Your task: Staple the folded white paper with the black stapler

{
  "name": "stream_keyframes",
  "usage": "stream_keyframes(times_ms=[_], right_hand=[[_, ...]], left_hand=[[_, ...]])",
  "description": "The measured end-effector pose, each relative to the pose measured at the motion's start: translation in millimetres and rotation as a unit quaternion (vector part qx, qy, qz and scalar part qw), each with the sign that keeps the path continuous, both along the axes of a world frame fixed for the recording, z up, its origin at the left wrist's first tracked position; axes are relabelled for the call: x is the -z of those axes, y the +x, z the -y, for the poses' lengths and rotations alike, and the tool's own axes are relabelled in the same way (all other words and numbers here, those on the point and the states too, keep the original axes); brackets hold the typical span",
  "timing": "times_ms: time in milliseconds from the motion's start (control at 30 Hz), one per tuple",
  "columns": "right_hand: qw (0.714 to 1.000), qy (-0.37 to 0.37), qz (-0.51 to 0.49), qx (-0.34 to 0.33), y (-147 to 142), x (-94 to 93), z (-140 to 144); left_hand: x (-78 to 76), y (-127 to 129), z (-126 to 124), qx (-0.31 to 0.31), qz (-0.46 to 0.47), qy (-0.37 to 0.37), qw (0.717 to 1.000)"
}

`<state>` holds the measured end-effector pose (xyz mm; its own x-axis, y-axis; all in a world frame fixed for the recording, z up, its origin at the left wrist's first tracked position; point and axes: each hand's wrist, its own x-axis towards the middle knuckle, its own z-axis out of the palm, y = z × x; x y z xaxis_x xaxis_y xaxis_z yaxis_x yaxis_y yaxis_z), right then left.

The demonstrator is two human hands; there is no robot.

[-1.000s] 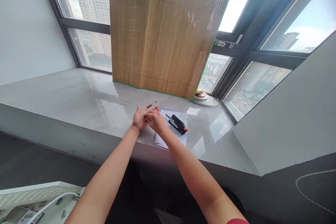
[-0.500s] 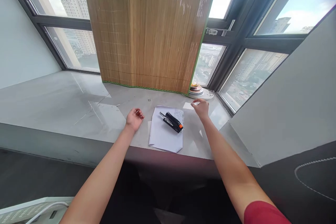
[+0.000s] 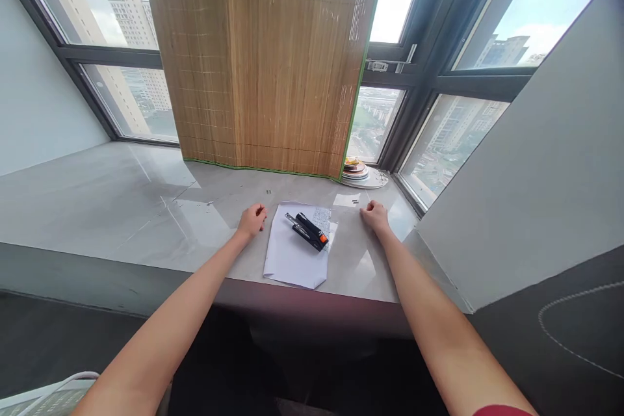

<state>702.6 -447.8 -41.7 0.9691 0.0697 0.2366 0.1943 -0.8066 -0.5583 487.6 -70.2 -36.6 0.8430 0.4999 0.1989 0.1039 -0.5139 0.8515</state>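
Left hand: my left hand (image 3: 252, 219) rests on the grey stone sill (image 3: 121, 201), fingers curled loosely in, nothing visibly held; it sits just beside the left edge of the paper.
Right hand: my right hand (image 3: 375, 215) rests on the sill to the right of the paper, fingers curled under into a loose fist; whether anything small is pinched inside I cannot tell.
Paper: white sheets of paper (image 3: 292, 253) lie flat between my hands, near corner reaching the sill's front edge, printed text showing at the far right corner.
Stapler: black stapler (image 3: 307, 232) with an orange end lies on the upper part of the paper, set diagonally, touched by neither hand.
Loose bits: small dark staples (image 3: 268, 192) lie on the sill beyond the paper.
Bamboo mat: a green-edged bamboo mat (image 3: 263, 58) stands upright against the window behind the paper.
Plates: a low stack of plates (image 3: 363, 175) sits at the mat's right foot, well beyond my right hand.
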Motion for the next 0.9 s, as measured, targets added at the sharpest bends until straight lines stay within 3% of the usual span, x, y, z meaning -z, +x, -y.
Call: stream_keyframes(times_ms=[67, 100, 267, 367, 633, 900], right_hand=[[0.999, -0.021, 0.008, -0.023, -16.9, 4.0, 0.7], [0.999, -0.039, 0.014, -0.031, -25.0, 5.7, -0.3], [0.986, -0.162, 0.017, -0.045, -43.3, 5.4, -5.7], [0.984, -0.173, 0.013, -0.046, -41.8, 1.1, -5.6], [0.984, -0.173, 0.007, -0.050, -43.8, -4.1, -3.2], [0.988, -0.132, 0.025, -0.080, -37.6, 1.0, 1.6]], left_hand=[[-6.1, 19.1, -6.4, -0.023, -0.042, 0.144, 0.988], [-8.8, 29.8, -9.5, -0.034, -0.048, 0.179, 0.982], [-9.9, 73.8, -17.7, -0.069, -0.085, 0.249, 0.962], [-4.7, 83.5, -17.1, -0.058, -0.128, 0.300, 0.944], [3.0, 65.2, -4.9, -0.017, -0.111, 0.327, 0.938], [11.9, 29.2, 7.5, -0.010, -0.036, 0.289, 0.957]])
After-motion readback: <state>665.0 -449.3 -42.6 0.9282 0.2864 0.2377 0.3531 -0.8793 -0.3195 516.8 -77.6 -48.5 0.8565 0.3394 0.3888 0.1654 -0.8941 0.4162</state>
